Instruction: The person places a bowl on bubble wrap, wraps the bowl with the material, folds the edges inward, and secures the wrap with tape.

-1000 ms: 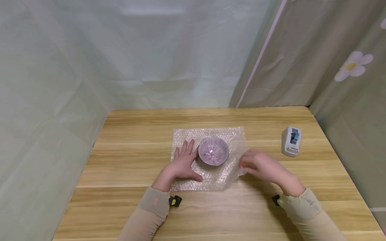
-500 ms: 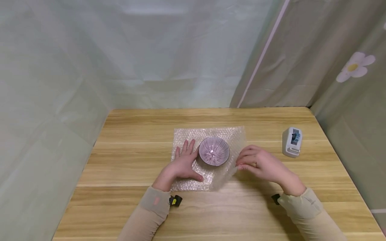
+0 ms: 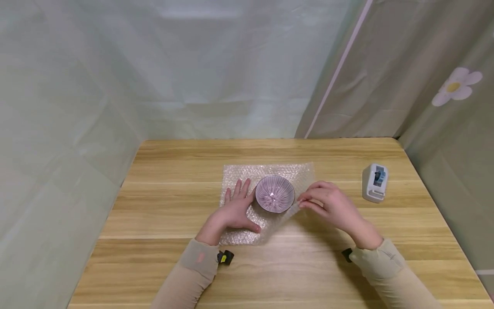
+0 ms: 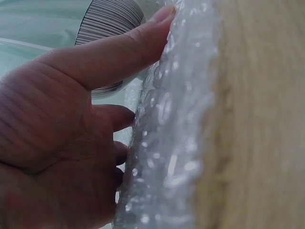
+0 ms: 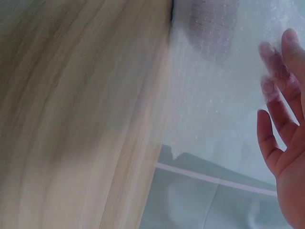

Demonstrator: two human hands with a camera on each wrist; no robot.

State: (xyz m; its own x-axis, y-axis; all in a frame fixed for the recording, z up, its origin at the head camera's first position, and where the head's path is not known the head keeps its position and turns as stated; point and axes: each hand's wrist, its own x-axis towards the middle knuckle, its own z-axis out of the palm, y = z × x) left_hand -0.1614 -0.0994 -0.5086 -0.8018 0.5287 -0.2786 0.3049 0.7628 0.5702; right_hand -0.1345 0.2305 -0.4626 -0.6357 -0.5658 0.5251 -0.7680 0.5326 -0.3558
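Observation:
A small purple-striped bowl point(image 3: 275, 194) stands upright on a sheet of bubble wrap point(image 3: 241, 237). My left hand point(image 3: 236, 213) rests on the sheet with fingers spread, its index finger close to the bowl's left side. In the left wrist view the thumb and fingertips press the bubble wrap point(image 4: 162, 157), and the striped bowl point(image 4: 112, 21) shows behind the thumb. My right hand point(image 3: 331, 205) pinches the sheet's near right corner and holds it raised beside the bowl. Through the lifted sheet point(image 5: 209, 105) in the right wrist view, the bowl point(image 5: 212, 28) appears blurred.
A grey tape dispenser point(image 3: 375, 183) stands at the right of the wooden table point(image 3: 154, 206). Pale curtains point(image 3: 231, 73) hang behind the table and at both sides.
My right hand has moved left and slightly away from me, lifting and folding the bubble wrap's near right corner toward the bowl. The left hand and bowl have stayed in place.

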